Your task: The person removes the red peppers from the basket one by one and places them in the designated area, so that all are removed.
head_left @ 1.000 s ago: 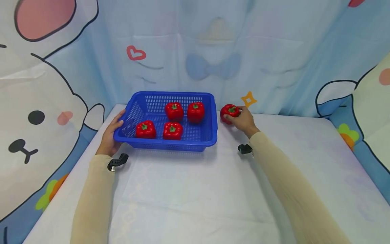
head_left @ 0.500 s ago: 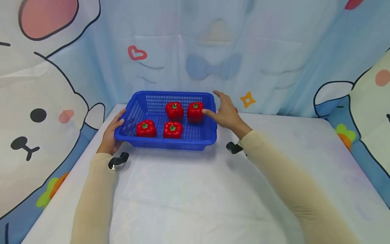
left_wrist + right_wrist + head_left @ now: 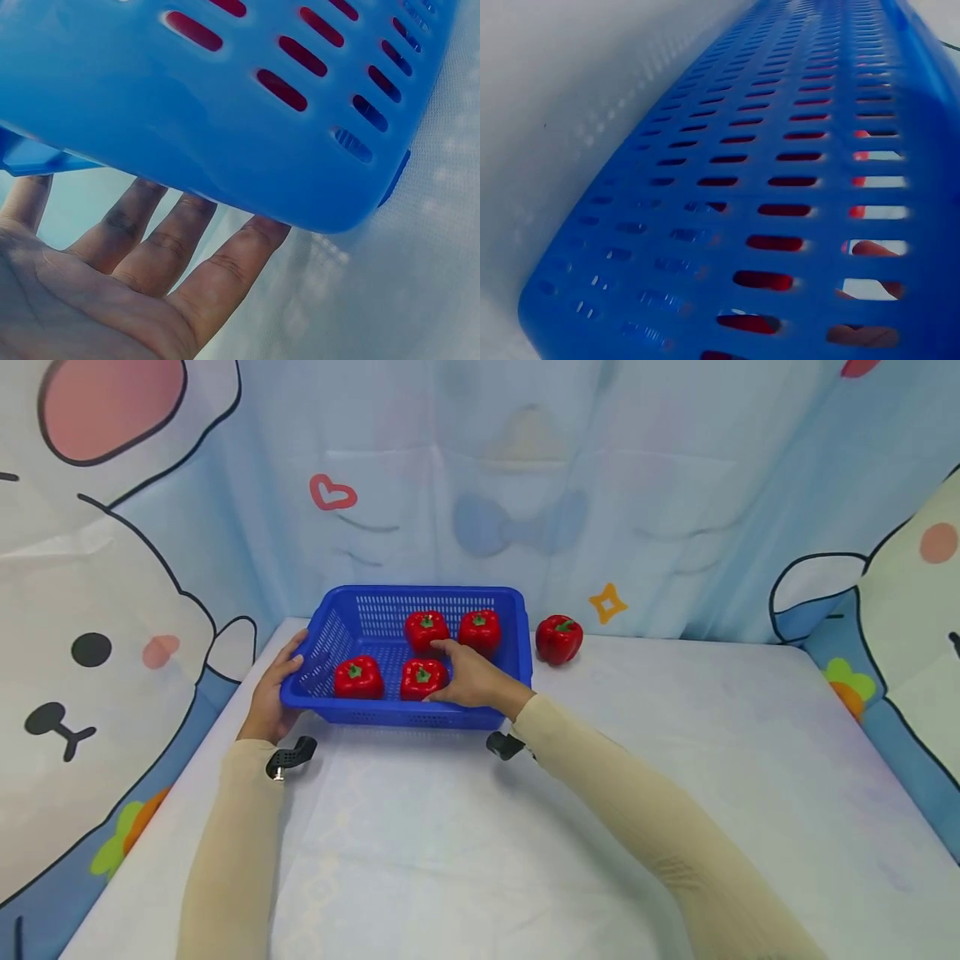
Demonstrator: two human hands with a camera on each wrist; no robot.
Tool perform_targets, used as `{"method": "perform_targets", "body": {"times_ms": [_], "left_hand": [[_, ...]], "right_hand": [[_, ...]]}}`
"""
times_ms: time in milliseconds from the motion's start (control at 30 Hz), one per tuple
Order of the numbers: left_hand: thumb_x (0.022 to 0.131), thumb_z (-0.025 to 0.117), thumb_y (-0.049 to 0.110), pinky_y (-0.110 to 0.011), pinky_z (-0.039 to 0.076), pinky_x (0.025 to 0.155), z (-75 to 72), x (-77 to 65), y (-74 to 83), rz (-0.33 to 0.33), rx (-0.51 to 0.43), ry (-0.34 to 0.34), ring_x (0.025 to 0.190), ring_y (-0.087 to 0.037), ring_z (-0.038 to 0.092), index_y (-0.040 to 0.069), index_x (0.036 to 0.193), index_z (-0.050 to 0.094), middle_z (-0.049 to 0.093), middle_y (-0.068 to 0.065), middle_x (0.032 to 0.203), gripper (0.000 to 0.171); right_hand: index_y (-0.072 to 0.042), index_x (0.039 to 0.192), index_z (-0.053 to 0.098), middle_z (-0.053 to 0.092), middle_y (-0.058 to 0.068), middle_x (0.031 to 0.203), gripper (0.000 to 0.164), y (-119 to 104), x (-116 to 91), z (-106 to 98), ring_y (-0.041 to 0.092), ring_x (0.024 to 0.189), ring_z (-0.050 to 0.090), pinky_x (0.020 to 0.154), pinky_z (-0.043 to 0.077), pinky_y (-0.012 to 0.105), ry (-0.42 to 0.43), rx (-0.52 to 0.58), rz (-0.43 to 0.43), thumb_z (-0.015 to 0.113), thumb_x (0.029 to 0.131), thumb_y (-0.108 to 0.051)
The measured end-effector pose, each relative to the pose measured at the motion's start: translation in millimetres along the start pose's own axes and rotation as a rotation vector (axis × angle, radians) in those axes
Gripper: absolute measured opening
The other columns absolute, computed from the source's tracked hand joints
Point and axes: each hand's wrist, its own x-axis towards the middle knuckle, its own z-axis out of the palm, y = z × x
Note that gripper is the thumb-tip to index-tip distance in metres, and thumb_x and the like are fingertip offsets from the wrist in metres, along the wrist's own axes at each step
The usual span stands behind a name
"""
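My left hand [image 3: 272, 689] holds the left side of a blue slotted basket [image 3: 420, 714], thumb at the rim; in the left wrist view, several fingers [image 3: 225, 274] touch the basket's wall. My right hand [image 3: 474, 679] reaches over the basket's front right rim, thumb and fingers spread round the right side of the front-middle red bell pepper [image 3: 422, 680]; firm contact cannot be made out. Also inside are a front-left pepper [image 3: 358, 677], a back-middle pepper [image 3: 426, 631] and a back-right pepper [image 3: 481, 628], partly covered by my right hand. The right wrist view mostly shows the basket's front wall [image 3: 735, 180].
Another red bell pepper [image 3: 558, 639] sits on the white table [image 3: 465, 843], just right of the basket. A printed cloth backdrop [image 3: 660, 485] rises directly behind the basket. Both wrists carry small black devices, such as the right device [image 3: 504, 746].
My right hand has let go of the pepper right of the basket and moved left, over the rim, to the front-middle pepper. My left hand and the basket have stayed in place.
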Motion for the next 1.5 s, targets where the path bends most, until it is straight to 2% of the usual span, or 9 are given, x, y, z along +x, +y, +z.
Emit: {"method": "perform_targets", "body": {"times_ms": [333, 533, 667, 800, 933, 1133, 1267, 1400, 1500], "left_hand": [[0.104, 0.044, 0.036, -0.025, 0.055, 0.087, 0.7, 1.6, 1.5, -0.005, -0.010, -0.006, 0.126, -0.020, 0.045, 0.041, 0.153, 0.030, 0.023, -0.007, 0.161, 0.052], [0.103, 0.045, 0.037, -0.024, 0.055, 0.088, 1.2, 0.2, 1.5, -0.010, -0.007, 0.016, 0.127, -0.020, 0.045, 0.042, 0.152, 0.032, 0.025, -0.006, 0.160, 0.051], [0.103, 0.046, 0.038, -0.024, 0.054, 0.090, 1.6, 0.1, 1.0, -0.011, 0.006, 0.021, 0.129, -0.021, 0.043, 0.042, 0.152, 0.032, 0.023, -0.006, 0.162, 0.051], [0.103, 0.045, 0.037, -0.025, 0.054, 0.089, 0.9, 0.7, 1.5, -0.012, -0.009, 0.013, 0.129, -0.021, 0.043, 0.041, 0.153, 0.031, 0.022, -0.007, 0.162, 0.052], [0.103, 0.045, 0.037, -0.025, 0.055, 0.089, -0.3, 0.8, 2.3, -0.008, -0.016, -0.001, 0.127, -0.020, 0.044, 0.040, 0.153, 0.030, 0.020, -0.007, 0.163, 0.052], [0.104, 0.044, 0.035, -0.024, 0.054, 0.088, -2.1, -1.0, 3.6, -0.002, -0.026, -0.010, 0.127, -0.020, 0.044, 0.039, 0.153, 0.030, 0.020, -0.006, 0.162, 0.052], [0.104, 0.045, 0.036, -0.024, 0.055, 0.088, -2.8, -3.1, 3.8, -0.006, -0.026, 0.003, 0.126, -0.019, 0.045, 0.040, 0.153, 0.031, 0.023, -0.005, 0.161, 0.052], [0.104, 0.045, 0.036, -0.024, 0.055, 0.088, -1.5, -3.1, 3.0, -0.010, -0.024, 0.008, 0.126, -0.020, 0.045, 0.040, 0.153, 0.031, 0.023, -0.006, 0.161, 0.052], [0.103, 0.045, 0.036, -0.024, 0.054, 0.089, 1.0, -1.7, 2.6, -0.012, -0.017, 0.007, 0.128, -0.020, 0.044, 0.040, 0.153, 0.031, 0.023, -0.006, 0.161, 0.052]], "right_hand": [[-0.011, 0.144, 0.043, 0.050, 0.011, 0.146, 0.073, 0, 7, 0, 0.027, 0.135, 0.048, 0.111, 0.042, 0.041, -0.024, -0.038, 0.045, 0.080, 0.082, -0.022], [-0.013, 0.146, 0.039, 0.049, 0.010, 0.145, 0.081, 2, 5, -5, 0.027, 0.133, 0.049, 0.107, 0.046, 0.043, 0.039, 0.038, 0.032, 0.082, 0.080, -0.028], [-0.016, 0.147, 0.039, 0.049, 0.010, 0.144, 0.081, 6, 0, -23, 0.027, 0.131, 0.050, 0.104, 0.048, 0.044, 0.120, 0.128, 0.013, 0.083, 0.080, -0.026], [-0.017, 0.148, 0.038, 0.046, 0.012, 0.146, 0.079, 18, -6, -58, 0.029, 0.130, 0.050, 0.103, 0.048, 0.045, 0.236, 0.250, -0.011, 0.081, 0.082, -0.026], [-0.018, 0.152, 0.032, 0.041, 0.014, 0.150, 0.082, 43, -16, -99, 0.031, 0.130, 0.049, 0.103, 0.048, 0.048, 0.370, 0.304, 0.046, 0.077, 0.085, -0.028], [-0.018, 0.156, 0.021, 0.032, 0.014, 0.156, 0.089, 105, -29, -142, 0.032, 0.139, 0.038, 0.105, 0.046, 0.050, 0.546, 0.301, 0.241, 0.074, 0.087, -0.033], [-0.013, 0.157, 0.014, 0.026, 0.016, 0.159, 0.094, 150, -36, -149, 0.035, 0.145, 0.028, 0.107, 0.044, 0.053, 0.586, 0.323, 0.366, 0.074, 0.087, -0.033], [-0.009, 0.157, 0.010, 0.022, 0.019, 0.160, 0.096, 187, -41, -143, 0.039, 0.147, 0.024, 0.107, 0.042, 0.055, 0.557, 0.319, 0.461, 0.072, 0.089, -0.036], [-0.006, 0.157, 0.011, 0.022, 0.022, 0.160, 0.094, 206, -44, -137, 0.041, 0.146, 0.024, 0.108, 0.041, 0.056, 0.535, 0.309, 0.508, 0.070, 0.090, -0.037]]}}
